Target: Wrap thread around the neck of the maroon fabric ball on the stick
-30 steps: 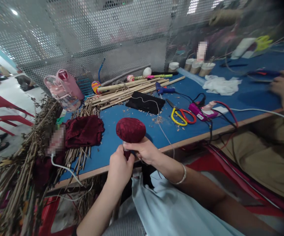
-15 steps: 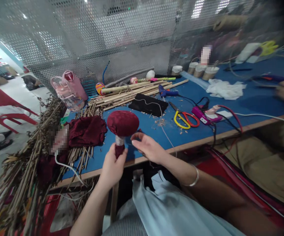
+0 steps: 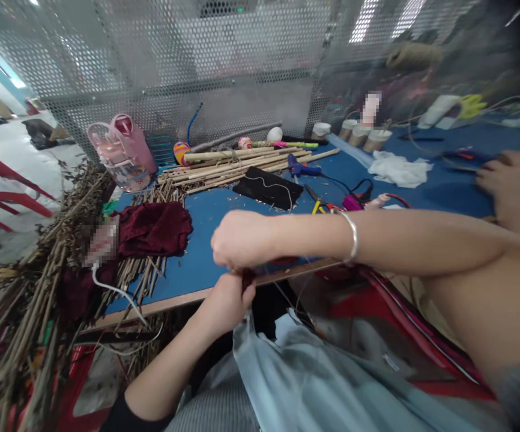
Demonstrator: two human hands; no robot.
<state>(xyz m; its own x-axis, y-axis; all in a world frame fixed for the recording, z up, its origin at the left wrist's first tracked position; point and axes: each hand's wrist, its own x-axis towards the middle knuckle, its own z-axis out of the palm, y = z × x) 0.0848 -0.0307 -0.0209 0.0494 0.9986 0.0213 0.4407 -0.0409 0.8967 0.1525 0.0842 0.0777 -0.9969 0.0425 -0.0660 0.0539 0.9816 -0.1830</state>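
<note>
My left hand (image 3: 228,303) is closed around the narrow handle end of a dark red, cloth-covered mushroom-shaped piece (image 3: 248,277). Most of that piece is hidden; a bit of its red head seems to show under my right wrist. Just above, my right hand (image 3: 244,240) is curled into a fist with its back toward me, so what its fingers pinch is out of sight. The right forearm, with a silver bangle (image 3: 353,237), reaches across the table edge. A folded dark red velvet cloth (image 3: 154,229) lies to the left.
Thin sticks (image 3: 237,165) and a black cloth (image 3: 268,187) lie behind my hands, near a blue glue gun (image 3: 302,168). Scissors (image 3: 318,207) are partly covered by my arm. Dry stalks (image 3: 39,312) crowd the left. Another person's hand (image 3: 507,174) is at right.
My right hand has swung over the red piece and closed, its forearm now lying across the view. The left hand has shifted right with the piece, whose head is now mostly hidden.
</note>
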